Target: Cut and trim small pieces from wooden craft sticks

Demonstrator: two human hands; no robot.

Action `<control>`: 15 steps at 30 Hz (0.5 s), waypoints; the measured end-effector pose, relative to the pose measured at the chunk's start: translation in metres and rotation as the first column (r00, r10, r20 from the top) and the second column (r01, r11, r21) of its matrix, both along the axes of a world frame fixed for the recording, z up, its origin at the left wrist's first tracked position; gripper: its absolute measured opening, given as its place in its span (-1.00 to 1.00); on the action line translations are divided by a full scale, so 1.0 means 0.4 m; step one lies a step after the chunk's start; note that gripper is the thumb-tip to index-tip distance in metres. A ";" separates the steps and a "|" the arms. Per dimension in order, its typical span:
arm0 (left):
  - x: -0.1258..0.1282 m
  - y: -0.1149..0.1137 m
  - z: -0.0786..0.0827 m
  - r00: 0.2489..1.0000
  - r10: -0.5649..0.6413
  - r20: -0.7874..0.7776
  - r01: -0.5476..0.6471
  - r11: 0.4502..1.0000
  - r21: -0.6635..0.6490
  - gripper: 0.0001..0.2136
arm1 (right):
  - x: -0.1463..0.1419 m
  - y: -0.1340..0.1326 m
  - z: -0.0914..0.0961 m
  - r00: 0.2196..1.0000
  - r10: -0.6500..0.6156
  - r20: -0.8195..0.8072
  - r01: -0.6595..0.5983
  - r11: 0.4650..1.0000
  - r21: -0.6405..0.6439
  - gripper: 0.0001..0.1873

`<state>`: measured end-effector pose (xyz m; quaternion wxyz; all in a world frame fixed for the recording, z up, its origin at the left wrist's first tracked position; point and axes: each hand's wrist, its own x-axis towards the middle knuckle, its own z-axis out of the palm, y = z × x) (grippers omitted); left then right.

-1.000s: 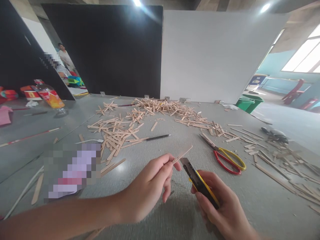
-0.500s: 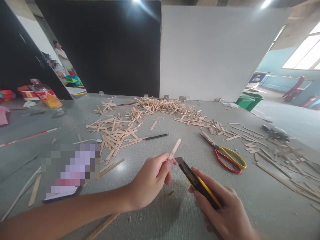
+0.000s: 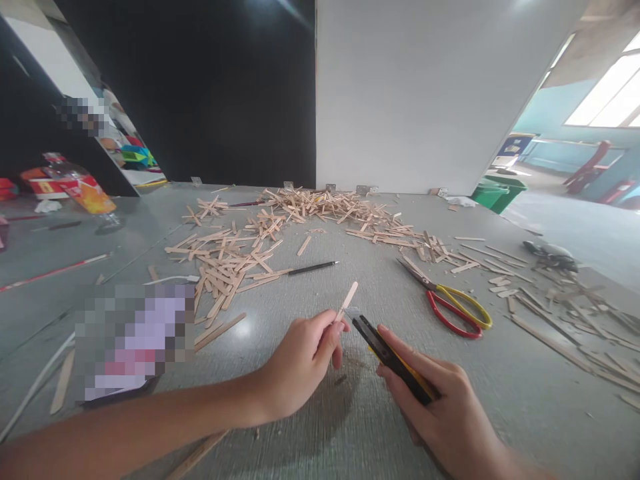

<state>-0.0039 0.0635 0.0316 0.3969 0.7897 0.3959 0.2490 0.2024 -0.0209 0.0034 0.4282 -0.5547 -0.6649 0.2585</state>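
"Black panel (image 3: pixel 200 93) on the left, white panel (image 3: pixel 415 93) on the right, grey surface (image 3: pixel 300 453) running up to both. What's lying out?"

"From the left, a bottle (image 3: pixel 90 193), then a flat thing (image 3: pixel 140 340) blurred into blocks, then a heap of wooden sticks (image 3: pixel 220 268)."

"And your hands?"

"My left hand (image 3: pixel 300 367) pinches a single stick (image 3: pixel 352 291), its rounded end poking up and leaning right. Just beyond that, my right hand (image 3: pixel 445 407) is wrapped round a black-and-yellow cutter (image 3: pixel 395 363). Farther right lie scissors (image 3: pixel 434 289) with red and yellow handles, and some thin strips (image 3: pixel 550 341)."

"What's different?"

"A second ago the stick leaned over farther, nearly edge-on. Now its flat face shows, and the blade (image 3: pixel 353 311) has come in close above my grip. That puts the edge right by the wood; whether they touch, I can't tell."

"Any writing?"

"None I can read. The bottle has a red and orange label, too smeared for words, and I see no brand on the cutter."
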 end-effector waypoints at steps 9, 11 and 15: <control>-0.007 0.007 -0.019 0.998 -0.019 -0.064 0.024 0.997 0.074 -0.66 | -0.001 0.003 0.004 0.999 0.005 0.032 -0.006 1.000 0.018 -0.53; -0.010 0.010 -0.027 0.995 -0.011 -0.098 0.022 0.994 0.106 -0.66 | 0.000 0.004 0.006 0.998 -0.006 0.056 0.004 0.999 0.049 -0.54; -0.013 0.013 -0.038 0.987 0.011 -0.163 0.015 0.988 0.156 -0.70 | -0.002 0.007 0.009 0.997 -0.014 0.072 0.011 0.999 0.041 -0.54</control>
